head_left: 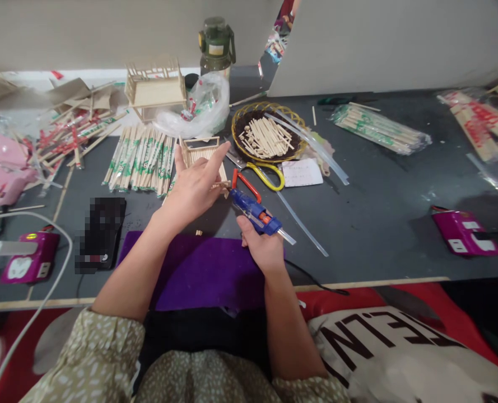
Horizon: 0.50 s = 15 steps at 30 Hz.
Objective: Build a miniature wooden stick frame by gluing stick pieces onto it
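Note:
A small model made of wooden sticks (200, 150) stands on the dark table, partly covered by my left hand (193, 191). That hand grips the model's near side, with the index and little fingers stretched away; the thumb is hidden. My right hand (266, 246) is closed round a blue hot glue gun (252, 211), whose nozzle points at the model's near right corner, close to my left fingers. From the gun's back end sticks a clear glue stick (287, 237). Scissors with red and yellow handles (269, 172) lie just beyond the gun.
Behind are a larger stick model (156, 92), a plastic bag (209, 106), a green bottle (215, 47) and a basket of cut sticks (237, 140). Wrapped chopsticks (142, 159) and a phone (103, 232) lie left. A purple cloth (202, 274) covers the front edge; a purple power socket (462, 232) sits right.

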Each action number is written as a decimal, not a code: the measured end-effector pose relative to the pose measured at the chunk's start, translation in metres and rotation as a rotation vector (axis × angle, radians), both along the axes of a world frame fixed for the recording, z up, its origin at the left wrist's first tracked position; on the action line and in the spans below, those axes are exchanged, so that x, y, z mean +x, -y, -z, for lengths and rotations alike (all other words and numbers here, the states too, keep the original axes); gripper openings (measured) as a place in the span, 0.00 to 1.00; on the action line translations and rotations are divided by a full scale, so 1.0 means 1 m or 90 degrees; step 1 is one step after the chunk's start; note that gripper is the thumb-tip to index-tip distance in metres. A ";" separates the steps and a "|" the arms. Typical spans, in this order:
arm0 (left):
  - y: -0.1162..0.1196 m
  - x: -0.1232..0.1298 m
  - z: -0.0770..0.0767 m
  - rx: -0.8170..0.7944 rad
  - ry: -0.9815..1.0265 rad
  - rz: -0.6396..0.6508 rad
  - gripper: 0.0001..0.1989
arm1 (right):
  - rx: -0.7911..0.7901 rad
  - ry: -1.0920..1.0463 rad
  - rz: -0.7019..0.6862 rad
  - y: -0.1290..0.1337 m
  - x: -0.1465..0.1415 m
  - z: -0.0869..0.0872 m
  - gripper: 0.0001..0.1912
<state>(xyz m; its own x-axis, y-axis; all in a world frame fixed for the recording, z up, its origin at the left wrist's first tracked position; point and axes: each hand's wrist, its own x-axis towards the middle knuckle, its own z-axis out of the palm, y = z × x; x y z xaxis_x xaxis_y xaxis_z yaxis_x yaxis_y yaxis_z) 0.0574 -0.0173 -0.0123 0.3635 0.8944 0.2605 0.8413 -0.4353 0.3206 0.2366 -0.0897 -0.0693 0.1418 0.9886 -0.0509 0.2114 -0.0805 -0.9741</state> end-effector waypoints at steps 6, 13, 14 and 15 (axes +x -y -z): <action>0.003 0.001 -0.006 -0.003 0.000 0.000 0.37 | -0.024 -0.018 0.018 0.001 -0.001 -0.002 0.25; 0.005 0.000 -0.018 -0.055 0.010 0.016 0.35 | -0.029 -0.078 -0.004 0.004 0.003 -0.004 0.23; 0.005 0.000 -0.018 -0.058 0.014 0.016 0.36 | -0.035 -0.091 -0.004 0.004 0.003 -0.005 0.23; 0.004 0.000 -0.018 -0.059 0.017 0.016 0.36 | -0.044 -0.102 -0.001 0.004 0.003 -0.005 0.24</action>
